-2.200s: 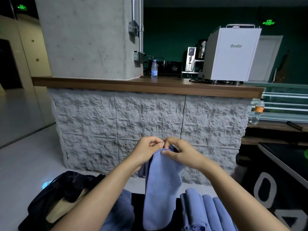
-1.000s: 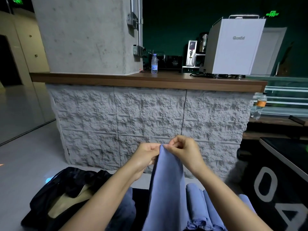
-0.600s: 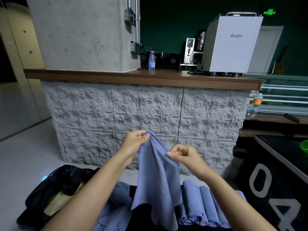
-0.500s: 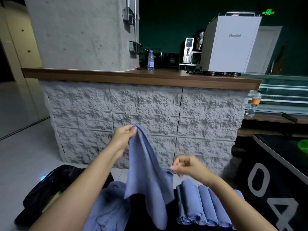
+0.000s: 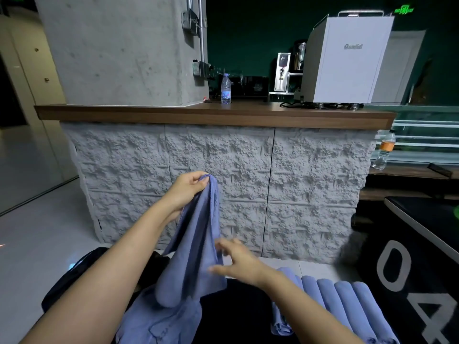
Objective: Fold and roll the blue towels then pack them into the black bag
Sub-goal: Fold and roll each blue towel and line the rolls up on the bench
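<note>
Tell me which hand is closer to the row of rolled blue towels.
Right. The right hand is just left of and above the rolled towels; the left hand is higher and farther left, pinching the top of the hanging towel.

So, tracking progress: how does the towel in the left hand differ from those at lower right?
The held towel hangs loose and unrolled from the left hand; the rolled towels lie tightly rolled, side by side. The held towel is aloft; the rolled towels rest on a dark surface. Both are blue.
</note>
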`<state>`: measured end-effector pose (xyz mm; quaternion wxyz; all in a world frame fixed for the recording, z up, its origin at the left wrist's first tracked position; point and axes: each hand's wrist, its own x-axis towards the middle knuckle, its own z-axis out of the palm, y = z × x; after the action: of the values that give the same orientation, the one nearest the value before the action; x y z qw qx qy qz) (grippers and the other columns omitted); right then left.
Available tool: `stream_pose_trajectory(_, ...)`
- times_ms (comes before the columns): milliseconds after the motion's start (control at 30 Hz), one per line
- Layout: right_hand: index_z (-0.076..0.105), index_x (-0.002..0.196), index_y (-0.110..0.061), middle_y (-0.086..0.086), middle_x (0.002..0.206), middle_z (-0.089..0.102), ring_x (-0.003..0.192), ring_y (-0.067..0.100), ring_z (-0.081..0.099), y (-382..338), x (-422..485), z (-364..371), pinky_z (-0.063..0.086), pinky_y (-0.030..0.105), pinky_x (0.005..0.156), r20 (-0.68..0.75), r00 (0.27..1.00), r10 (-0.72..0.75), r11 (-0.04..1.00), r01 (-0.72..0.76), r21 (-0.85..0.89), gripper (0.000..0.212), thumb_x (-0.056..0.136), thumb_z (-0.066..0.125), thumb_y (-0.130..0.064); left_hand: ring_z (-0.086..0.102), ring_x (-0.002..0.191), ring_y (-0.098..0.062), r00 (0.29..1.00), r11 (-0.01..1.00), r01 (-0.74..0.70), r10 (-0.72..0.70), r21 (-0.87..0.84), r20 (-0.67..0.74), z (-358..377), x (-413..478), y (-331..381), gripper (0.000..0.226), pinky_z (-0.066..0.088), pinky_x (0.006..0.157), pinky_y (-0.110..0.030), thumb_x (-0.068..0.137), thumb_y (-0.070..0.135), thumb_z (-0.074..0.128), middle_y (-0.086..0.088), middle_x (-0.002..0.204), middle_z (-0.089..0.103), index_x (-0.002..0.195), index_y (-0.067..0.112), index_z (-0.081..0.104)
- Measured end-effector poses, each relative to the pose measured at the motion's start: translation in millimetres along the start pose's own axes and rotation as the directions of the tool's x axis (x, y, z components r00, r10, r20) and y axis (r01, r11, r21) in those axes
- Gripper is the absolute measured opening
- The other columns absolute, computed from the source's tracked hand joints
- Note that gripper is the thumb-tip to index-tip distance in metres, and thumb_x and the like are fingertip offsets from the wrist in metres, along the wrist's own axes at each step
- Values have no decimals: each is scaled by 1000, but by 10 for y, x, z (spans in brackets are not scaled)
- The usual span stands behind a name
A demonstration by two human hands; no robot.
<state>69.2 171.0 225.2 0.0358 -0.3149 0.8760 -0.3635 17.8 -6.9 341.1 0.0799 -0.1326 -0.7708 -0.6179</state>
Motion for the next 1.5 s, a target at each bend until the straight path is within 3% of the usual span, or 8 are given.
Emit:
stream_pose_trajectory(100, 54, 115, -10, 10, 113, 54, 107, 27, 45, 254, -126, 179, 36, 33, 93, 124, 985, 119, 955, -79, -285, 65, 74, 58, -61, 61, 70, 0, 996, 998, -6, 0, -70, -86, -180, 26, -17, 21, 48, 64, -10, 97, 9, 46, 7, 79, 68, 90, 16, 64)
stream_pose_trajectory(267, 58, 83, -17, -12, 89, 42, 97, 17, 48, 745, -525, 29, 31, 26, 86, -4, 995, 101, 924, -95, -371, 70, 73, 37, -84, 57, 74, -6, 979, 997, 30, -42, -66, -199, -568, 5, -237, 20, 46, 67, -13, 97, 9, 46, 3, 82, 65, 90, 17, 64)
stream_pose_trajectory(467, 65, 69, -22, -18, 120, 53, 108, 11, 35, 1003, -644, -718, 25, 16, 98, -437, 892, -116, 934, -52, -354, 37, 85, 55, -55, 55, 77, -10, 942, 988, 154, -153, -23, -299, -844, -161, -779, 17, 44, 68, -16, 94, 4, 50, 10, 71, 66, 101, 1, 65)
stream_pose_trajectory(700, 73, 94, -24, -13, 78, 66, 77, 5, 57, 695, -448, -1252, 40, 28, 67, -684, 727, 63, 984, -161, -81, 18, 77, 77, -20, 57, 51, 4, 925, 972, 197, -229, -130, -304, -774, -362, -909, 11, 46, 52, -7, 90, 0, 55, 11, 59, 67, 90, 6, 64)
stream_pose_trajectory(867, 71, 83, -6, 5, 72, 64, 65, 13, 52, 760, -457, -1318, 35, 25, 57, -571, 775, 269, 938, -345, -27, 20, 78, 76, -24, 62, 57, -1, 924, 964, 212, -251, -159, -288, -823, -490, -931, 11, 51, 58, -11, 86, -2, 60, 6, 65, 70, 95, 0, 66)
stream_pose_trajectory(1067, 55, 69, -11, 1, 64, 53, 56, 7, 50, 617, -626, -1341, 46, 15, 55, -215, 893, 394, 629, -91, 772, 27, 77, 72, -29, 66, 60, -8, 907, 848, 339, -410, -408, -99, -992, -659, -806, 11, 55, 56, -18, 90, 4, 54, -4, 73, 72, 92, 3, 65)
stream_pose_trajectory(1233, 56, 64, -9, 8, 61, 51, 54, 17, 47, 463, -282, -1078, 44, 22, 49, -435, 679, 591, 684, -136, 716, 24, 83, 70, -10, 61, 46, -3, 810, 831, 394, -516, -392, -278, -555, -524, -806, 4, 51, 57, -20, 83, 7, 66, 5, 56, 68, 83, 11, 67)
stream_pose_trajectory(1500, 61, 65, -9, -1, 52, 56, 45, 12, 56, -173, 157, -412, 53, 34, 52, -460, 782, 421, 842, -148, 520, 18, 80, 70, -5, 51, 53, -6, 928, 945, 280, -311, -168, -203, 548, -450, -545, 10, 44, 56, -21, 80, 16, 71, 0, 62, 63, 85, 8, 75)
